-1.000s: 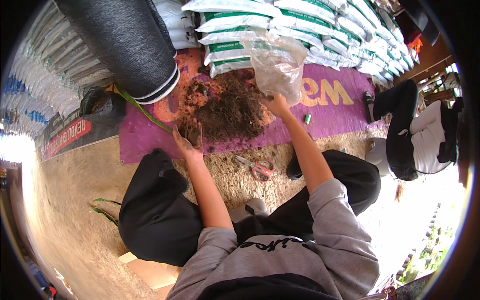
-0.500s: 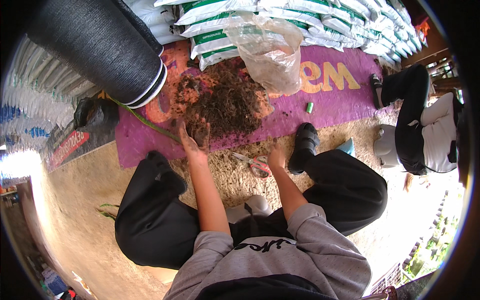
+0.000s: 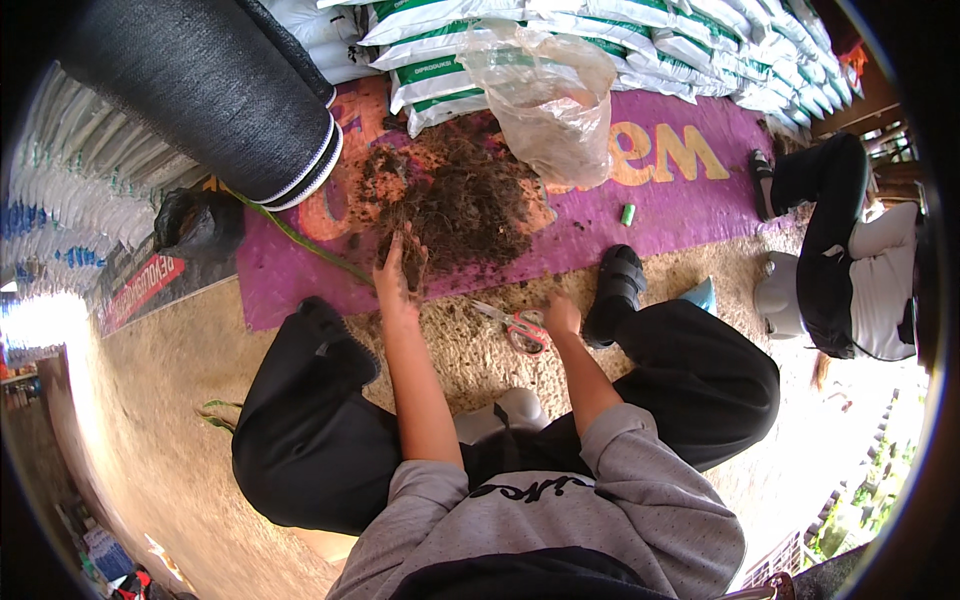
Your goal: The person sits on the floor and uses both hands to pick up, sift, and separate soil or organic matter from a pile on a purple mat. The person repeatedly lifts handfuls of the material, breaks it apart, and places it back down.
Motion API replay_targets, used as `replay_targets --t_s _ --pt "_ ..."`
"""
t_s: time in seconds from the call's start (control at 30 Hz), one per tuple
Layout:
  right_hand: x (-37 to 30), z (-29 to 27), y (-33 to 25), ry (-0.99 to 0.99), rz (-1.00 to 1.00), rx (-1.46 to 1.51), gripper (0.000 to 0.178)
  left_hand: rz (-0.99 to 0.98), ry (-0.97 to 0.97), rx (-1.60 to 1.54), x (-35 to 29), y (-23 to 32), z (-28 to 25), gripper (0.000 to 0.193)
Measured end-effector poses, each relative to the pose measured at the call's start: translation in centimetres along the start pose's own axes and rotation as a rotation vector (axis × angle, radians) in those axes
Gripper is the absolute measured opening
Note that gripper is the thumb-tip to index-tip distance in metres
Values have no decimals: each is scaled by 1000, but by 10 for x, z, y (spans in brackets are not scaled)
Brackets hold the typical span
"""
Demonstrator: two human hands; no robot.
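My left hand (image 3: 394, 275) is closed around the dark, soil-covered root clump of a plant. From that hand the plant's long green leaf (image 3: 300, 237) stretches toward the upper left over the purple banner. Just beyond my fingers lies a heap of dark soil and fibrous roots (image 3: 480, 210). My right hand (image 3: 563, 314) hovers near my right foot with its fingers curled in; whether anything is inside them is hidden. Beside it, scissors with red and grey handles (image 3: 527, 333) lie on the ground, apart from the hand or barely touching its edge.
Beyond the soil a clear plastic bag (image 3: 550, 110) stands on the purple banner (image 3: 590, 222). Stacked white-and-green sacks (image 3: 440, 72) line the back. A black mesh roll (image 3: 220, 100) leans in from the left. A green cylinder (image 3: 627, 214) lies near my foot; another person (image 3: 830, 240) sits at right.
My left hand has turned from palm-up with spread fingers to edge-on, fingers round the root clump. The right hand has shifted slightly, staying beside the scissors. The whole view has tilted a little.
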State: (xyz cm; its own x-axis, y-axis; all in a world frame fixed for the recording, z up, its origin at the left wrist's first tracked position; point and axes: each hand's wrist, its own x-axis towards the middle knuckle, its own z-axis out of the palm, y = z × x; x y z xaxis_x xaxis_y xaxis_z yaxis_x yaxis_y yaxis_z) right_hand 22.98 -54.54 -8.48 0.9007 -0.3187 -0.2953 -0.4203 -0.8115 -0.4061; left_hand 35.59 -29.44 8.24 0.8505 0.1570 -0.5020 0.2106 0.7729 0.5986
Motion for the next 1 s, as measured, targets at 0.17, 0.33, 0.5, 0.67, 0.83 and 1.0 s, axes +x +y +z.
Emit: replay_targets --t_s 0.17,0.33,0.5,0.67,0.83,1.0 --pt "-2 -6 -6 37 60 17 23 -3 -53 -66 -13 9 8 35" --pt "6 -21 -31 54 185 259 29 62 45 129 -20 12 15 33" --pt "50 -53 -92 435 -159 673 37 74 213 200 -22 6 17 37" --pt "33 -135 -183 124 -413 1213 34 -9 -63 177 -45 22 33 57" --pt "-32 -213 -243 -2 -884 783 58 160 -144 142 -30 21 6 63" --pt "-43 -222 -246 -23 -1036 445 69 229 -158 209 -54 21 26 60"
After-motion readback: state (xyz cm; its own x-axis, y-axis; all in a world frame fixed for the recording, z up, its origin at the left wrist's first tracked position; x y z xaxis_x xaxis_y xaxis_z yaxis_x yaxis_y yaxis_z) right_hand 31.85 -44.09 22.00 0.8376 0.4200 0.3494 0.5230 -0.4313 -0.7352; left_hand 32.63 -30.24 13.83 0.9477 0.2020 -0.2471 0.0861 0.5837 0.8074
